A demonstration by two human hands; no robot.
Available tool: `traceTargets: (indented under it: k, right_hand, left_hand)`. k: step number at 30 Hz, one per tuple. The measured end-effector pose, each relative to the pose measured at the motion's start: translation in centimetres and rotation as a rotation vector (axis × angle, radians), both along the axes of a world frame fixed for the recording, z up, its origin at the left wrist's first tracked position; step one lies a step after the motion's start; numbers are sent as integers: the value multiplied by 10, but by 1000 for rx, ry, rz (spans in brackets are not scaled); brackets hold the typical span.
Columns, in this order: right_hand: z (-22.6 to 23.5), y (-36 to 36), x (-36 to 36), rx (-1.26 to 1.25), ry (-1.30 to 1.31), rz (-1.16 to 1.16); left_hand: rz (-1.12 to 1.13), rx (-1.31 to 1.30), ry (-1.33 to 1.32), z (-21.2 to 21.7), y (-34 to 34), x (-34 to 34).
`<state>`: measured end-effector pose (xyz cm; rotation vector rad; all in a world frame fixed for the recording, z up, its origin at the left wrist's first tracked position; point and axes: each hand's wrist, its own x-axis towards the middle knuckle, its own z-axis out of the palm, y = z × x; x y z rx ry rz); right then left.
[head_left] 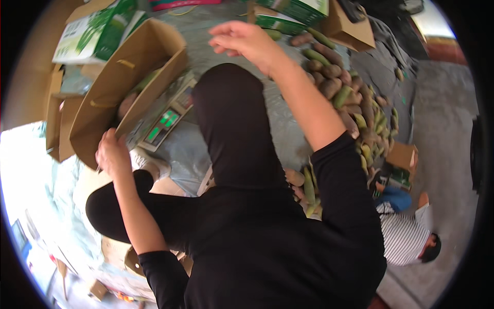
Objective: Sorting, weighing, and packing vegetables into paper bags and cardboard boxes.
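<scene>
Head view: our left hand pinches the brown carton by its flap, tilting it on the scale, seemingly to steady it. Our right hand hovers loosely open and empty above the mango heap.

An open cardboard box sits tilted at the left, resting on a digital scale that lies on a plastic sheet spread over the floor. The left hand touches the box's near edge. The right hand hangs above the sheet, to the right of the box. A heap of mangoes lies right of it. More printed cartons stand behind. Another person crouches at the lower right, near a small box.
</scene>
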<state>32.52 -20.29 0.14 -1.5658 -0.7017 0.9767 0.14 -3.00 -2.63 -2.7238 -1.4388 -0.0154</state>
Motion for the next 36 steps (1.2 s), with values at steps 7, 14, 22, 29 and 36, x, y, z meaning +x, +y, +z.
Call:
traceTargets:
  k: [7,14,22,29,36]
  right_hand:
    - [-168,-204,-24,-469,112,-537]
    - [-232,-347,-84,-993,367,-744]
    - [-241,-456,-102,-605,760,-1693]
    - [-253,-491,-77,-244,858,-1819]
    - [-278,-531,-62,-144,885,-1643]
  left_hand:
    - [1,-55,7,3,-3,0]
    - [-76,-1,-111,-18,12,-16]
    - [-144,-63,-221,-41,27,-23]
    - [-77,-105,-165,-27,14,-12]
    - [-71,-117,-222,-16,14,-15]
